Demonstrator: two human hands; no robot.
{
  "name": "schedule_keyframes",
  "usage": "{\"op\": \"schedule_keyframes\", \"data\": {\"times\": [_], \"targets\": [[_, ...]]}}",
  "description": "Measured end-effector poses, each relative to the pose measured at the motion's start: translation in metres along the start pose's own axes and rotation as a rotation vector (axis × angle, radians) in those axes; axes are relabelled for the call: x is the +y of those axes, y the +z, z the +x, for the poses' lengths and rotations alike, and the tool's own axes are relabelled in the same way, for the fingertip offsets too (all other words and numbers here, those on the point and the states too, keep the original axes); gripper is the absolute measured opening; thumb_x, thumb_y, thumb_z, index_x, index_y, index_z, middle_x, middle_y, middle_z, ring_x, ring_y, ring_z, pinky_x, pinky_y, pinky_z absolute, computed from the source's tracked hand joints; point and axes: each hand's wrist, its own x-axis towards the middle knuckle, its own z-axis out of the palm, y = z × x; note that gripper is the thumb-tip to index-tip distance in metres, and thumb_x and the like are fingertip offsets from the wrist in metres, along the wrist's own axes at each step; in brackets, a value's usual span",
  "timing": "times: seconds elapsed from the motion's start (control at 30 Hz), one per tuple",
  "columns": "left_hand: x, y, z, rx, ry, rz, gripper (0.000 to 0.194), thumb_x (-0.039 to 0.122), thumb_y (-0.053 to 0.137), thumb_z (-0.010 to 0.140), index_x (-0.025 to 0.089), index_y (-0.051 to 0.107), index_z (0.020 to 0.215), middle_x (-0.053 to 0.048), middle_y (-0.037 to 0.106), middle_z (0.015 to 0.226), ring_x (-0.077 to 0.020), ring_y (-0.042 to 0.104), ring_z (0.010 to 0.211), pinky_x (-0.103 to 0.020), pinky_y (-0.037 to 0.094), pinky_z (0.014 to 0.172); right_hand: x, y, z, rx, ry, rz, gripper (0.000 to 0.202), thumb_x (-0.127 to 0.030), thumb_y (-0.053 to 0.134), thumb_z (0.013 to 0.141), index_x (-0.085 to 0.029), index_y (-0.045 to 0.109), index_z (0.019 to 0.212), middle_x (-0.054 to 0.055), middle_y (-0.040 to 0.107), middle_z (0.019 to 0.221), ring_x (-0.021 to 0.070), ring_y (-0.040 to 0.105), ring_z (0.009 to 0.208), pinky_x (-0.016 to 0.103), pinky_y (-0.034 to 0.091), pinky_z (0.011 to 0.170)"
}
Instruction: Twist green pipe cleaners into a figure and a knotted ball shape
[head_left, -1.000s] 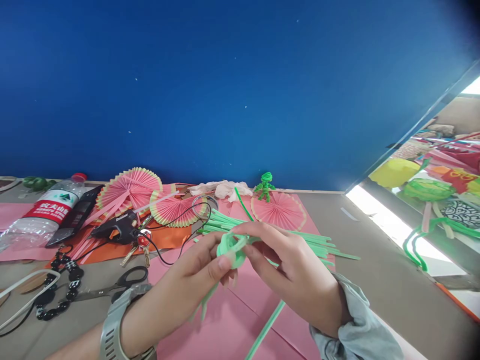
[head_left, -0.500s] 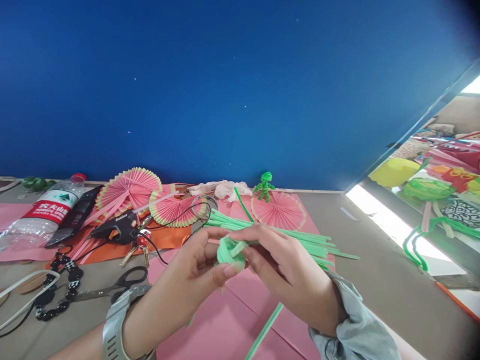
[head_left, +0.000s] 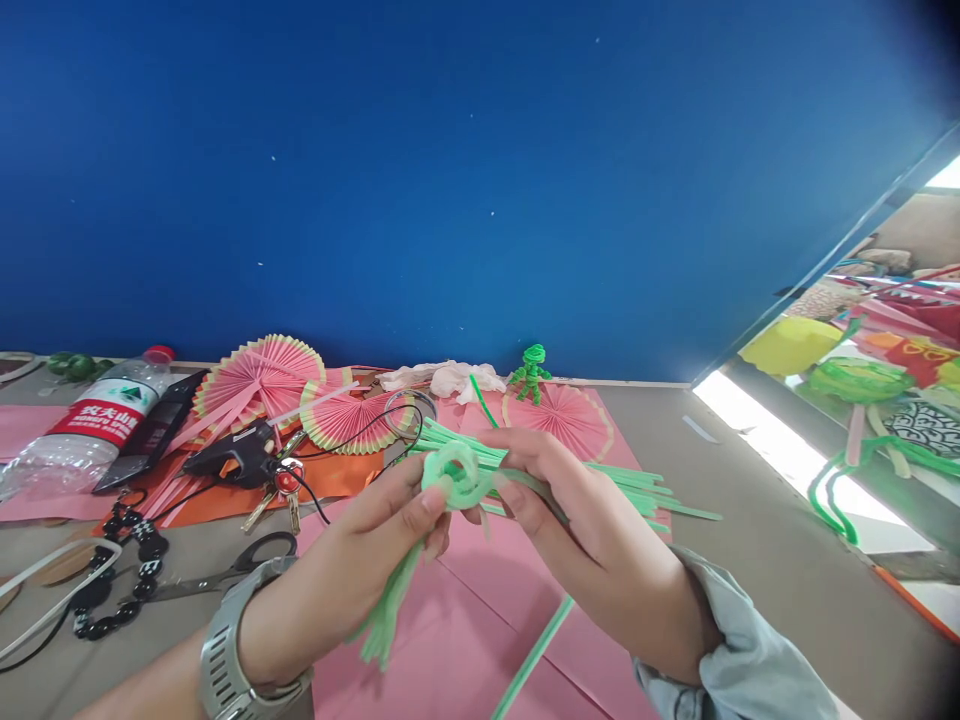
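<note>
Light green pipe cleaners, coiled into a ring [head_left: 452, 470], are pinched between the thumb and fingers of my left hand [head_left: 375, 545], with a bundle of loose ends [head_left: 390, 610] hanging beneath. At the ring's right side, my right hand [head_left: 574, 510] pinches a green strand running off it. Behind my hands lies a pile of straight green pipe cleaners [head_left: 630, 485] on pink paper [head_left: 450, 640]. Another green piece [head_left: 532, 660] rests on the paper nearer to me.
A small green figure [head_left: 531, 373] stands at the blue wall [head_left: 480, 180]. Pink paper fans [head_left: 259, 385], a bottle [head_left: 97, 420], a glue gun [head_left: 232, 453], keys [head_left: 291, 490], scissors [head_left: 225, 575] and a beaded bracelet [head_left: 150, 550] lie left. A reflective panel [head_left: 885, 400] is at right.
The coil has turned and risen slightly to the left, and the hanging ends now show below my left hand. My right hand has shifted a little right, with a strand now visible between the hands.
</note>
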Motion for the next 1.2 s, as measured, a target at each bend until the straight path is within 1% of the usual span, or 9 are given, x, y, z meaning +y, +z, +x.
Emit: {"op": "schedule_keyframes", "data": {"times": [0.1, 0.17, 0.33, 0.43, 0.53, 0.73, 0.9, 1.03, 1.2], "targets": [[-0.001, 0.0, -0.001, 0.028, -0.008, -0.026, 0.025, 0.037, 0.039, 0.09, 0.021, 0.056, 0.084, 0.002, 0.045, 0.068, -0.0124, 0.038, 0.064, -0.025, 0.033, 0.064, -0.003, -0.002, -0.004, 0.059, 0.032, -0.151, 0.016, -0.021, 0.041, 0.09, -0.024, 0.041, 0.106, -0.002, 0.058, 0.076, 0.0123, 0.054, 0.062, 0.025, 0.04, 0.06], [0.001, 0.002, -0.001, 0.004, -0.001, -0.096, 0.026, 0.036, 0.038, 0.09, 0.02, 0.055, 0.081, 0.002, 0.044, 0.068, -0.0118, 0.035, 0.062, -0.025, 0.032, 0.062, -0.003, -0.004, -0.005, 0.066, 0.021, -0.176, 0.007, -0.021, 0.042, 0.09, -0.024, 0.045, 0.096, -0.002, 0.059, 0.076, 0.0116, 0.053, 0.062, 0.024, 0.04, 0.06], [0.003, 0.001, -0.003, -0.224, 0.042, -0.34, 0.027, 0.034, 0.034, 0.092, 0.018, 0.051, 0.078, 0.003, 0.037, 0.063, -0.0099, 0.026, 0.055, -0.023, 0.027, 0.055, 0.001, -0.012, 0.001, -0.082, 0.079, -0.006, 0.006, -0.024, 0.044, 0.09, -0.024, 0.049, 0.087, -0.005, 0.056, 0.071, 0.009, 0.047, 0.058, 0.019, 0.037, 0.053], [-0.003, -0.001, -0.003, -0.294, 0.005, -0.378, 0.029, 0.039, 0.034, 0.091, 0.018, 0.05, 0.082, 0.005, 0.027, 0.062, -0.009, 0.02, 0.052, -0.023, 0.022, 0.05, 0.004, -0.018, 0.005, -0.161, 0.109, 0.009, 0.01, -0.029, 0.046, 0.09, -0.022, 0.052, 0.085, -0.005, 0.055, 0.07, 0.0093, 0.045, 0.058, 0.02, 0.035, 0.052], [-0.007, 0.0, -0.002, -0.273, 0.028, -0.347, 0.029, 0.04, 0.033, 0.091, 0.018, 0.051, 0.083, 0.005, 0.024, 0.062, -0.009, 0.019, 0.052, -0.022, 0.02, 0.049, 0.003, -0.02, 0.007, -0.182, 0.124, -0.007, 0.013, -0.029, 0.047, 0.089, -0.021, 0.052, 0.08, -0.005, 0.05, 0.064, 0.0086, 0.041, 0.054, 0.02, 0.032, 0.049], [0.001, 0.004, -0.003, -0.175, 0.038, -0.106, 0.027, 0.036, 0.034, 0.092, 0.019, 0.051, 0.079, 0.003, 0.037, 0.066, -0.0102, 0.026, 0.056, -0.023, 0.028, 0.054, 0.0, -0.014, 0.004, -0.131, 0.069, 0.023, 0.013, -0.023, 0.049, 0.088, -0.02, 0.05, 0.075, -0.006, 0.049, 0.062, 0.0076, 0.041, 0.054, 0.019, 0.033, 0.05], [0.001, 0.004, -0.004, -0.123, 0.053, -0.044, 0.031, 0.04, 0.03, 0.091, 0.02, 0.047, 0.074, 0.004, 0.036, 0.064, -0.0113, 0.024, 0.055, -0.023, 0.028, 0.052, 0.0, -0.011, 0.002, -0.129, 0.088, 0.006, 0.016, -0.022, 0.047, 0.088, -0.02, 0.047, 0.072, -0.006, 0.045, 0.058, 0.008, 0.038, 0.051, 0.019, 0.03, 0.046], [-0.003, 0.004, -0.004, -0.104, 0.009, -0.085, 0.03, 0.043, 0.031, 0.091, 0.021, 0.047, 0.078, 0.004, 0.031, 0.065, -0.0116, 0.024, 0.057, -0.023, 0.029, 0.054, -0.001, -0.008, 0.001, -0.121, 0.129, -0.041, 0.018, -0.021, 0.046, 0.087, -0.02, 0.043, 0.069, -0.007, 0.037, 0.054, 0.0077, 0.03, 0.047, 0.02, 0.025, 0.043], [-0.005, 0.004, 0.0, -0.153, 0.017, -0.251, 0.033, 0.043, 0.029, 0.091, 0.019, 0.047, 0.079, 0.005, 0.028, 0.063, -0.0106, 0.02, 0.054, -0.024, 0.025, 0.051, 0.0, -0.008, 0.002, -0.125, 0.139, -0.053, 0.014, -0.017, 0.045, 0.086, -0.021, 0.043, 0.072, -0.007, 0.039, 0.056, 0.0076, 0.031, 0.049, 0.019, 0.025, 0.044]]}}
